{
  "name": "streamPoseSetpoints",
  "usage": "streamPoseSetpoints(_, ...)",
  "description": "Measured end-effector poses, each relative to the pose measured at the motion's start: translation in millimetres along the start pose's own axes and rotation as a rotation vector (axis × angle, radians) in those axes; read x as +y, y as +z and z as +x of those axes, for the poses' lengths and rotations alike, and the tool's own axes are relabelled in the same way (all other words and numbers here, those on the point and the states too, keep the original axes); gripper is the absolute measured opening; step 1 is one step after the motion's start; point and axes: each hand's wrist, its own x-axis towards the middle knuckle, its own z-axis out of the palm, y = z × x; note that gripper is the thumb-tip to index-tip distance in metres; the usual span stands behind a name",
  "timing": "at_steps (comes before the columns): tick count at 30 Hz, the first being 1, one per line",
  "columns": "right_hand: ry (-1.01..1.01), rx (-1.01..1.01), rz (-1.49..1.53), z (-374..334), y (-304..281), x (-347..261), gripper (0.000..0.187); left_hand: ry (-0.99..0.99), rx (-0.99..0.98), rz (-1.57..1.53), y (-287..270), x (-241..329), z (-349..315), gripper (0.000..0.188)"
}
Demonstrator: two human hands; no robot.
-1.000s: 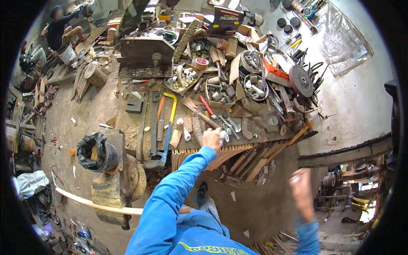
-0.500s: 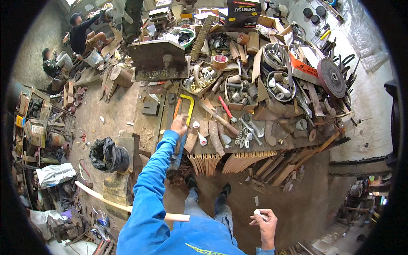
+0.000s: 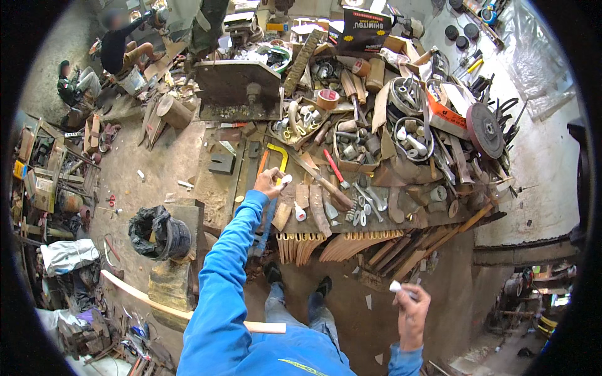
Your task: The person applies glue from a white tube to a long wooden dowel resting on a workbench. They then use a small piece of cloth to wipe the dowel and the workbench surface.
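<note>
My left hand [image 3: 269, 183] is over the front of the bench, its fingers closed on a small white piece [image 3: 286, 179] that looks like a cap. Beneath and beside it lies a hacksaw [image 3: 280, 154] with a yellow frame. A small white squeeze bottle [image 3: 300, 214] with a red tip lies nearby, among short brown wooden blocks [image 3: 315, 200]. My right hand [image 3: 412, 316], raised away from the bench at the lower right, pinches another small white piece [image 3: 395, 286]; its exact kind is unclear. A long pale curved wooden strip [image 3: 266, 328] is tucked under my left arm.
The bench holds a red-handled tool [image 3: 332, 165], wrenches [image 3: 378, 197], tubs of fittings [image 3: 414, 139] and a grinding disc [image 3: 486, 130]. Curved wooden pieces [image 3: 360, 243] hang at its front edge. A bucket with a black bag [image 3: 160, 232] stands left. Two people [image 3: 119, 47] sit far left.
My left hand has closed on the small white piece that lay on the bench and lifted it slightly. My right hand has moved up and to the right with its white piece.
</note>
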Motion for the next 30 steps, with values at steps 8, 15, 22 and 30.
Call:
streamPoseSetpoints(8,-0.315,-0.473,0.259,68,109,-109,0.022,0.437,-0.117,-0.714,-62,178,-51,0.021)
streamPoseSetpoints(15,-0.438,-0.485,0.429,57,136,-185,0.022,0.546,0.029,-1.068,-65,337,-139,0.025)
streamPoseSetpoints(22,-0.51,-0.445,0.439,16,110,-207,0.029,0.55,0.124,-1.079,-49,387,-172,0.023)
streamPoseSetpoints(30,-0.72,-0.447,-0.148,13,65,-229,0.022,0.463,0.055,-1.128,-37,397,-193,0.024)
